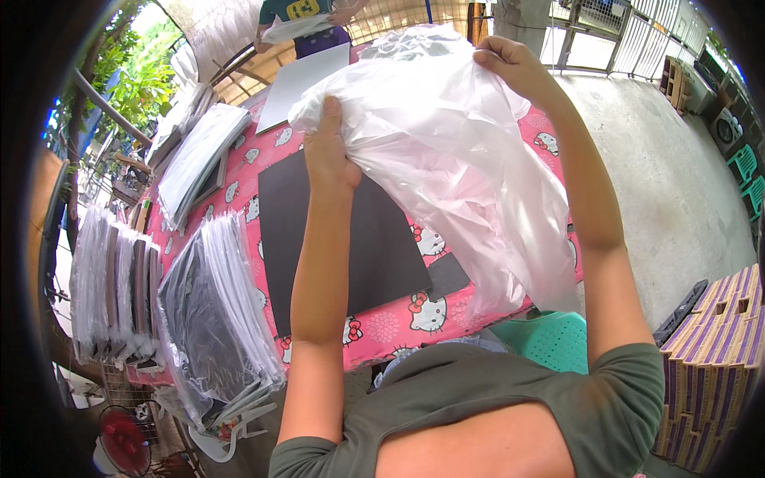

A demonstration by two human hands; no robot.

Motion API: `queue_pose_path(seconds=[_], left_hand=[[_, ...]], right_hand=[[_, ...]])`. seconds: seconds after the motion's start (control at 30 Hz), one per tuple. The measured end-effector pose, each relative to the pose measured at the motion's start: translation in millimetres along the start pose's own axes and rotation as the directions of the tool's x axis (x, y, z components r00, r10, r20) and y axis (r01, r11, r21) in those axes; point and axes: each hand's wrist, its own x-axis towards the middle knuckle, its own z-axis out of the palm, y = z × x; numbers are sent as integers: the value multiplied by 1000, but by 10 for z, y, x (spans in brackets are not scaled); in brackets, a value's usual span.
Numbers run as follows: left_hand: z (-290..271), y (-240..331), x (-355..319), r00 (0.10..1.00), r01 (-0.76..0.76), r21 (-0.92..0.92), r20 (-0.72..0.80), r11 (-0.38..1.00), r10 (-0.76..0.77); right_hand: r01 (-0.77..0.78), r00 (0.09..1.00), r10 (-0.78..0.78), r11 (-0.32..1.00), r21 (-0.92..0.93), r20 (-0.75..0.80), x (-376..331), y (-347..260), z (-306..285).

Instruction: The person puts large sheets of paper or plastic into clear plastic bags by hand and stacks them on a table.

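Note:
I hold a large clear plastic bag (446,135) up over the table with both hands. My left hand (328,151) grips its left edge, and my right hand (514,65) grips its top at the far right. The bag hangs down to the table's near right edge. Under it a black flat board (335,239) lies on the pink patterned tablecloth (382,323). A white board (307,80) lies farther back on the table.
Stacks of bagged black boards (219,319) stand at the table's left, with more (195,155) behind. Another person (307,20) stands at the far end holding plastic. A green plastic stool (550,338) is near my right, cardboard boxes (713,358) at right, a red fan (123,438) lower left.

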Motion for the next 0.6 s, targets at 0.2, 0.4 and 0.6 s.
queue_pose_path(seconds=[0.2, 0.4, 0.6], left_hand=[[42, -100, -66, 996, 12, 211, 85, 977, -31], [-617, 47, 36, 988, 112, 211, -126, 971, -86], [-1121, -3, 430, 895, 367, 86, -303, 926, -327]], right_hand=[[16, 937, 56, 979, -202, 344, 3, -212, 436], [197, 739, -268, 963, -182, -618, 169, -133, -792], [485, -366, -323, 734, -475, -873, -688, -769, -589]])
